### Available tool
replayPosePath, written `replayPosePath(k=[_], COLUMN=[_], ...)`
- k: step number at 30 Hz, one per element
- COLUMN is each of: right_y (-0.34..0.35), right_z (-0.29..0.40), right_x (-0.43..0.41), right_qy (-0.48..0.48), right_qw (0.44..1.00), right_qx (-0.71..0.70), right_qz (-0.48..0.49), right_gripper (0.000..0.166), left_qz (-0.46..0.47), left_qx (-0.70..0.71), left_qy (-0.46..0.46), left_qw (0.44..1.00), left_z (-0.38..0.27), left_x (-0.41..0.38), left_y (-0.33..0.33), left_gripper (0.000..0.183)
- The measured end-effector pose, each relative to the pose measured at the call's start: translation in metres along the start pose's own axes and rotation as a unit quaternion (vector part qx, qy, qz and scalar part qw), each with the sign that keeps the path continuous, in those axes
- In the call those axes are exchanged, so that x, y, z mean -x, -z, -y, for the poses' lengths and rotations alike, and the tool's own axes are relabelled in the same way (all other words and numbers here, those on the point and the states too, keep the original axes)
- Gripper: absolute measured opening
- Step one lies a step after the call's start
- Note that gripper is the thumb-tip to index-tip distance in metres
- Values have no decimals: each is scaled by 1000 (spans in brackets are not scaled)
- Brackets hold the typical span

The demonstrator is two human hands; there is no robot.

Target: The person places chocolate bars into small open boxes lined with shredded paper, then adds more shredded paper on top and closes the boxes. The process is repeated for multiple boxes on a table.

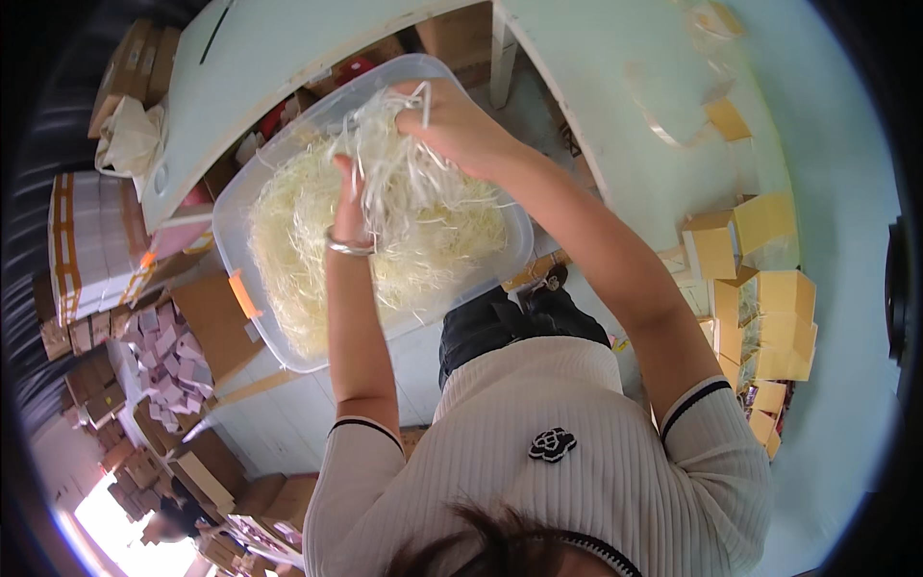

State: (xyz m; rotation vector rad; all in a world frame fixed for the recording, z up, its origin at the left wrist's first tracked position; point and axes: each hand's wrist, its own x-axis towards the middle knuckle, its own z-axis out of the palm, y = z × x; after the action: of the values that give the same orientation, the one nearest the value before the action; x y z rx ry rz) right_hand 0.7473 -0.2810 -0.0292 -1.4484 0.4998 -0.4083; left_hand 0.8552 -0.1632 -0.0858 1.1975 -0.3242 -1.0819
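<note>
A clear plastic tub with an orange latch is filled with pale yellow shredded filler. Above it a bunch of whitish shredded strands hangs between my two hands. My right hand grips the top of this bunch, near the tub's far edge. My left hand, with a silver bangle at the wrist, is upright at the bunch's left side. Strands cover most of its fingers, so their closure is hidden.
A pale green table curves behind the tub, with cartons beneath it. Open yellow boxes stand on the right. At the left are a taped carton, a cloth bag and a heap of small pinkish boxes. Another person is at the lower left.
</note>
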Motion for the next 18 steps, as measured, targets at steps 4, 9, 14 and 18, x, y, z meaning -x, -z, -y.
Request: replayPosePath(k=[4,9,14,18], right_y=[18,43,70,85], right_z=[-23,-49,-58,-73], right_x=[18,80,183,215], right_qy=[272,108,124,122], right_qw=[877,869,950,828], right_qx=[348,478,-3,-443], right_qz=[-189,-62,-288,-323], right_gripper=[21,31,77,78], left_qz=[230,306,201,387], left_qx=[351,342,209,-103], left_qy=[5,83,119,-129], left_qw=[908,885,950,907], left_z=[17,84,83,110], left_x=[-8,-52,-34,26], left_y=[-65,-75,-149,-253], left_gripper=[63,30,33,30])
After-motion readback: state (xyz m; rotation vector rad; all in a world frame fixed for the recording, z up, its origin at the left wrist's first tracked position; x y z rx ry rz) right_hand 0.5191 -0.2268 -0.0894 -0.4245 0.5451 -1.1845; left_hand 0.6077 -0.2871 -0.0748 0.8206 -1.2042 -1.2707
